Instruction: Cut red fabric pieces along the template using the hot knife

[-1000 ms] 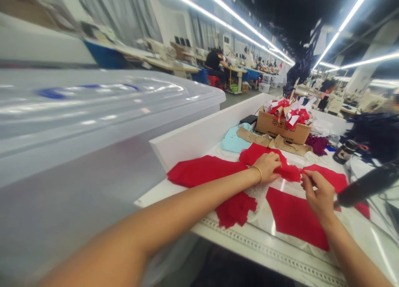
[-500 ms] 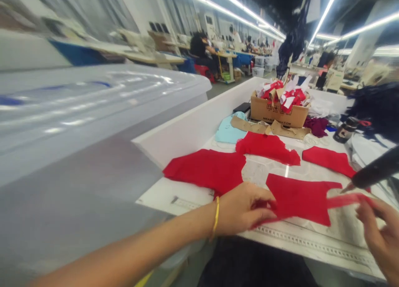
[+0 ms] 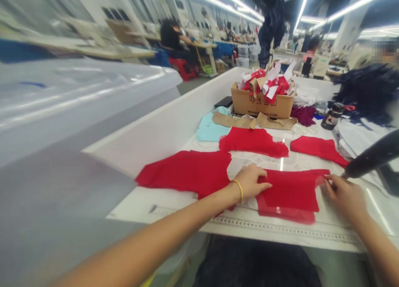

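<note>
My left hand (image 3: 251, 182), with a yellow bangle at the wrist, has its thumb and fingers closed on the left edge of a red fabric piece (image 3: 288, 191). At that piece's upper right corner, my right hand (image 3: 346, 197) pinches the cloth between thumb and fingertips. The piece lies stretched between both hands, with a second red layer (image 3: 299, 215) showing below its lower edge. A larger red piece (image 3: 187, 170) lies left of my left hand. Two more red pieces (image 3: 252, 141) (image 3: 318, 149) lie farther back.
A ruler strip (image 3: 264, 226) runs along the table's front edge. A black machine arm (image 3: 374, 154) juts in from the right. Behind are brown pattern strips (image 3: 277, 122), light-blue cloth (image 3: 212, 127), a cardboard box (image 3: 262, 104) of scraps and a dark bottle (image 3: 332, 116). People sit at distant sewing tables.
Both hands have moved away from the front edge, carrying the red cloth's top edge with them. The cloth now lies over the other red layer. The view has shifted right.
</note>
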Demonstrator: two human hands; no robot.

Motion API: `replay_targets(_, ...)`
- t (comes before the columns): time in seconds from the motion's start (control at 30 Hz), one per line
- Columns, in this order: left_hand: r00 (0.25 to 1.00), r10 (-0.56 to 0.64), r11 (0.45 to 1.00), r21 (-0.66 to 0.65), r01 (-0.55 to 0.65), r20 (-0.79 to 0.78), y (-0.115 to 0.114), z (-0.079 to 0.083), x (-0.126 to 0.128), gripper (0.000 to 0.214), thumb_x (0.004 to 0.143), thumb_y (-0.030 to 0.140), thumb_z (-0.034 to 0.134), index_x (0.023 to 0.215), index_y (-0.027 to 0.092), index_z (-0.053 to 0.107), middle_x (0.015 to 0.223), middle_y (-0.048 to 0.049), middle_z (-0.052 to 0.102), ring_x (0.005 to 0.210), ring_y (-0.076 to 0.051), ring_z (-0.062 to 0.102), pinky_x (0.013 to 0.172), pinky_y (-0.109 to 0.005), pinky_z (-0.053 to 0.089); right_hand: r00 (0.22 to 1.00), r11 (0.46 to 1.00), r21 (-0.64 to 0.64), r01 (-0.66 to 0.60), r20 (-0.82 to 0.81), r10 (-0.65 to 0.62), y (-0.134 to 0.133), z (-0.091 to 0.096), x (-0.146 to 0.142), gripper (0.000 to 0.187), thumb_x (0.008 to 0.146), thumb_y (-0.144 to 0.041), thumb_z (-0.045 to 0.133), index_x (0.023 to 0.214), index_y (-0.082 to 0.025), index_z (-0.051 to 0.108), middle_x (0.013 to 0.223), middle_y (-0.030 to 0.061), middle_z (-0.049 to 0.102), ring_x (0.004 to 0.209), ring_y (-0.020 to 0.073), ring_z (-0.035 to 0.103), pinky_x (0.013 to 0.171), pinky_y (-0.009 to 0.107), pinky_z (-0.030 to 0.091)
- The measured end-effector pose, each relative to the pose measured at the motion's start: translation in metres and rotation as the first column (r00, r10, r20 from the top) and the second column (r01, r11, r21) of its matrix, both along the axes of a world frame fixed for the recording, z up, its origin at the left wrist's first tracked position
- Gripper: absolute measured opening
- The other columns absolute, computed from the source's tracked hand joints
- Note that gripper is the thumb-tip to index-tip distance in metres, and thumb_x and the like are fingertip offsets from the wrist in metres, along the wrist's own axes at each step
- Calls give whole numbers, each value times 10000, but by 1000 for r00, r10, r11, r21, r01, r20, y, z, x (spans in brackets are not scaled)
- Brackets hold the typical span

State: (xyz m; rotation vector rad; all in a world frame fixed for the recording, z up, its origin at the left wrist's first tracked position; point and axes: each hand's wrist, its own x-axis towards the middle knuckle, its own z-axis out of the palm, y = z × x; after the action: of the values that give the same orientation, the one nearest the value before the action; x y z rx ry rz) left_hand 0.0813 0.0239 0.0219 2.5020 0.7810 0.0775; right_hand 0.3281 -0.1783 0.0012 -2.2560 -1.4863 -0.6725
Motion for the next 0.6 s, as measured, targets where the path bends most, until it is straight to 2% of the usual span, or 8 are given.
replay_targets(0.13, 999, -45, 993, 110, 45, 1, 5, -6, 10, 201, 846, 358, 745, 750, 189, 696, 812, -55, 675, 927, -261, 585, 831, -369, 472, 994, 982, -170, 83, -59, -94, 6, 5, 2, 259, 906, -340, 519, 836, -221, 738, 599, 28, 695, 460, 159, 563, 498, 252, 239)
replay_targets(0.23, 998, -70, 984, 163, 69, 3, 7, -8, 15, 228, 866, 369, 733, 740, 185, 684, 824, -65, 663, 923, -267, 566, 798, -377, 462, 987, 960, -251, 123, -74, -145, 13, 10, 5, 227, 901, -326, 540, 850, -210, 728, 631, 41, 708, 501, 176, 599, 515, 263, 236)
replay_targets(0.6, 996, -92, 961, 262, 92, -12, 15, -8, 16, 242, 886, 360, 695, 716, 193, 650, 778, -46, 620, 852, -240, 540, 746, -357, 436, 958, 936, -289, 201, -141, -250, 21, 5, 24, 182, 902, -317, 588, 926, -223, 742, 636, 35, 703, 583, 199, 634, 540, 276, 244)
